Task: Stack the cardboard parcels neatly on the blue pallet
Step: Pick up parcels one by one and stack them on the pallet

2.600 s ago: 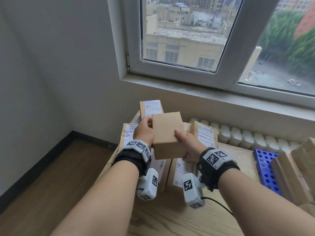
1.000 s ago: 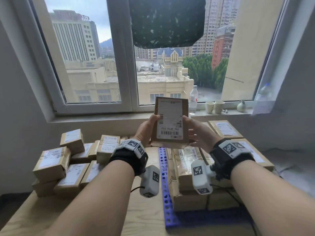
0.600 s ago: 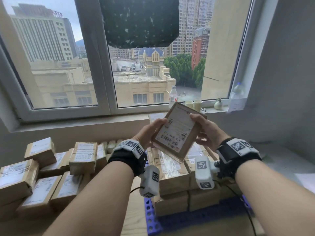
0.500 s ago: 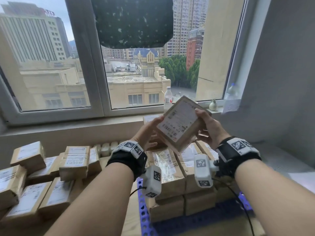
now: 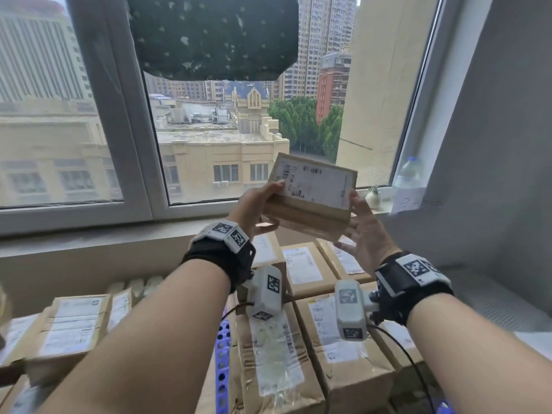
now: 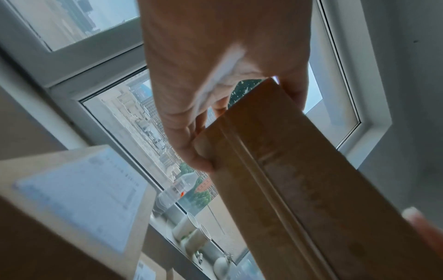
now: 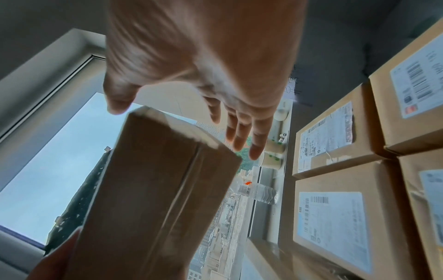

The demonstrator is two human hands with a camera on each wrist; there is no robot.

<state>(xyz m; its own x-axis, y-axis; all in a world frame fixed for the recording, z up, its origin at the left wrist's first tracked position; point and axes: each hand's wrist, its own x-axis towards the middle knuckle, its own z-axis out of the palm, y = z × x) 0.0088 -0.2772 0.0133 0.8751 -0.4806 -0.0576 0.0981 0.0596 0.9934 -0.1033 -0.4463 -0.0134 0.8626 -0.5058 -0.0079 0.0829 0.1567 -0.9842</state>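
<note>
I hold a flat cardboard parcel [image 5: 310, 195] with a white shipping label in the air in front of the window, long side across, label tilted toward me. My left hand [image 5: 263, 204] grips its left end, thumb on the label and fingers underneath. My right hand [image 5: 358, 225] is at its right end with the thumb on the edge and straight, spread fingers below. In the wrist views the parcel [image 6: 287, 189] [image 7: 155, 189] shows its brown underside. Below, labelled parcels [image 5: 301, 333] are stacked in rows on the blue pallet [image 5: 222, 369].
Several loose parcels [image 5: 68, 327] lie in a heap at the lower left. The window sill [image 5: 385, 192] behind carries a water bottle [image 5: 407, 174] and a small vase. A grey wall [image 5: 493, 174] closes the right side.
The parcel has turned from a tilted, diamond-like pose to lying lengthwise between my hands. It sits a little further right over the stack, and my view has swung right.
</note>
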